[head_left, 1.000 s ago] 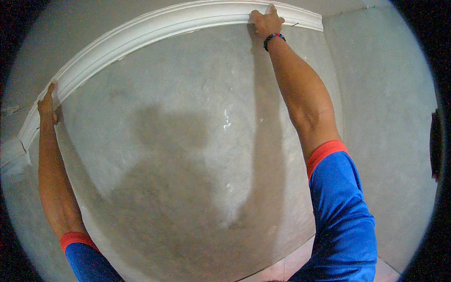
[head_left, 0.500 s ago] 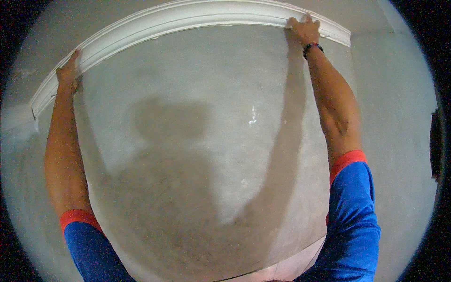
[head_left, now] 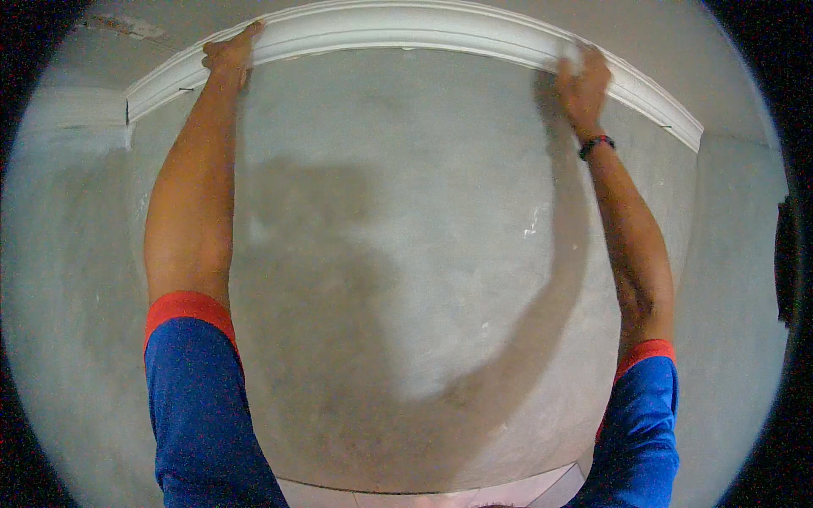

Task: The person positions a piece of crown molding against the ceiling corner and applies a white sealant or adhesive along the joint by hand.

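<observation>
A long white cornice moulding [head_left: 398, 27] with stepped ridges runs along the top of a grey plastered wall, where it meets the ceiling. My left hand [head_left: 229, 56] is raised against its left part, fingers stretched over the moulding's face. Toward the right part, my right hand [head_left: 584, 89] reaches up with its fingers apart, slightly smeared by motion; whether the fingertips press on the moulding is hard to make out. A dark bracelet [head_left: 597, 146] circles the right wrist. A thin dark nail-like piece [head_left: 186, 90] sticks out at the lower edge, left of my left hand, and a similar one [head_left: 666, 127] near the right end.
The grey wall [head_left: 449, 254] carries shadows of my head and arms and a few white marks [head_left: 531, 223]. Side walls meet it at both ends. Pale tiles [head_left: 423, 499] show along the bottom. A dark object [head_left: 785, 262] stands at the far right rim.
The view has turned left, so the wall and moulding sit farther right in the picture. My right hand has shifted left along the moulding, away from its right end.
</observation>
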Action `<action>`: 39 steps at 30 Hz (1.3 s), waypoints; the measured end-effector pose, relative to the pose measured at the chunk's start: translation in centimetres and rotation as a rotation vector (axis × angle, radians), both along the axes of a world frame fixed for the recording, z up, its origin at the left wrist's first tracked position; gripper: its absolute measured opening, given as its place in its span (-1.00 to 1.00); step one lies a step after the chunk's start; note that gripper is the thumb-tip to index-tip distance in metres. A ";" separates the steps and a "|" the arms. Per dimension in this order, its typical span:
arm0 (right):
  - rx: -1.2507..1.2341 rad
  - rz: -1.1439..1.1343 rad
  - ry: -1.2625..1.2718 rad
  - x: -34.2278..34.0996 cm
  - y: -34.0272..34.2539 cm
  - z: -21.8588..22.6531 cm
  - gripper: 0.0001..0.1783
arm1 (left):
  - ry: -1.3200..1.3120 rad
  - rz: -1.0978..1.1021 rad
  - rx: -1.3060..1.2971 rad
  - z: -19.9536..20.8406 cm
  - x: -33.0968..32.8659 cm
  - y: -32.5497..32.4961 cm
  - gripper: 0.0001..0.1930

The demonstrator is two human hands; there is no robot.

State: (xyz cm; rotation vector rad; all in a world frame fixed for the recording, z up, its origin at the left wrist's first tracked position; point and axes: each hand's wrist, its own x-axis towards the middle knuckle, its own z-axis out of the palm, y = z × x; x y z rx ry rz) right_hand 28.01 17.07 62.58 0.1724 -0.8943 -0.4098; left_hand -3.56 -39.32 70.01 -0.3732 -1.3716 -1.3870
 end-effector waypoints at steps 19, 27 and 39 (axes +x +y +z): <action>-0.049 -0.274 -0.080 -3.7 -13.4 -1.6 -0.37 | -0.047 -0.192 0.249 -4.8 12.7 8.2 0.31; -0.364 -0.301 -0.157 -4.0 -11.3 -1.8 -0.31 | -0.167 -0.189 0.211 -5.7 19.1 12.0 0.31; -0.141 0.008 -0.050 -10.6 -13.5 0.7 -0.33 | -0.185 -0.213 0.076 -5.7 19.3 13.5 0.24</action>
